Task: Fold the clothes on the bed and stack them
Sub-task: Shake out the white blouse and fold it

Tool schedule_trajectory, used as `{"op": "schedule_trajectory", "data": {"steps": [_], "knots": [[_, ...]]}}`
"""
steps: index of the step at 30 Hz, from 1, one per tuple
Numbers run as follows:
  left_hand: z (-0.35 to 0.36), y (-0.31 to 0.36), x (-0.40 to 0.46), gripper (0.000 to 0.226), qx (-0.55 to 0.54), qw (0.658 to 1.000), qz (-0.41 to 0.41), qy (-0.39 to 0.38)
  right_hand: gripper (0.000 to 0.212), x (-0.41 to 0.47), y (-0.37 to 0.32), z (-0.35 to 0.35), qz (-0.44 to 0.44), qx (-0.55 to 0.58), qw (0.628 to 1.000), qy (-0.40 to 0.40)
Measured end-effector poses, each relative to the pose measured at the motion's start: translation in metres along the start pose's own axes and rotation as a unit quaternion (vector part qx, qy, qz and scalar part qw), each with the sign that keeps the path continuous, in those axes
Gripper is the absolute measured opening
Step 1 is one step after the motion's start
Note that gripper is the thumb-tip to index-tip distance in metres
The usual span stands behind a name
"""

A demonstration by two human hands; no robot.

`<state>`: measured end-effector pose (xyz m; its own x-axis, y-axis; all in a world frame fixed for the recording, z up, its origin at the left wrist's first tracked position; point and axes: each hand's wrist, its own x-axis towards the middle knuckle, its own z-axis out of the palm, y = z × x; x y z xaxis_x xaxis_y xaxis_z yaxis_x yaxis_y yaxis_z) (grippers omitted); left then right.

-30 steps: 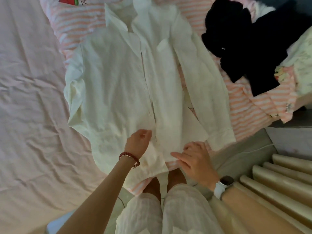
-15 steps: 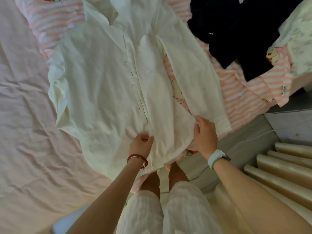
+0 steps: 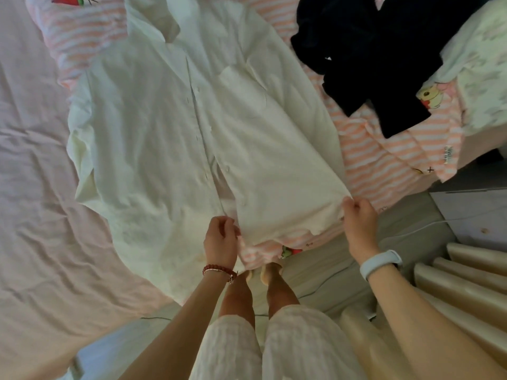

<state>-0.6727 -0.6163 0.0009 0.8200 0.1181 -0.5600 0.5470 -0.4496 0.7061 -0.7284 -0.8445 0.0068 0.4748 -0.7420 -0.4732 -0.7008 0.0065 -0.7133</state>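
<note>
Both hands pinch the hem of the white shirt (image 3: 170, 127): left hand (image 3: 220, 238) at the placket, right hand (image 3: 356, 223) at the front panel's outer corner. Spread face-up on the bed (image 3: 33, 187), the shirt runs lengthwise toward twelve o'clock, collar farthest away.

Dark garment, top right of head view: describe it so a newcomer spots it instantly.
Start at the big white shirt spread mid-bed. Right of its collar, a crumpled dark garment lies on the pink-striped blanket. It is the only near-black item; everything beside it is white, pale or pink-striped.
</note>
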Motion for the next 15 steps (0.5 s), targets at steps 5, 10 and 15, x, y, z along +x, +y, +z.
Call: {"op": "schedule_trajectory", "data": {"steps": [5, 10, 15], "knots": [[0.023, 0.009, -0.007, 0.008, -0.073, 0.991, -0.082, -0.071, 0.008, 0.014, -0.001, -0.023, -0.028, 0.038, 0.999, 0.018], [0.051, 0.011, -0.006, 0.02, -0.037, 0.988, -0.088, -0.124, 0.016, 0.024, 0.0, -0.033, -0.092, -0.027, 0.993, 0.067], [0.067, 0.01, -0.009, 0.021, 0.03, 0.992, -0.085, -0.094, 0.019, 0.031, 0.013, -0.033, -0.037, -0.161, 0.986, -0.012]]}}
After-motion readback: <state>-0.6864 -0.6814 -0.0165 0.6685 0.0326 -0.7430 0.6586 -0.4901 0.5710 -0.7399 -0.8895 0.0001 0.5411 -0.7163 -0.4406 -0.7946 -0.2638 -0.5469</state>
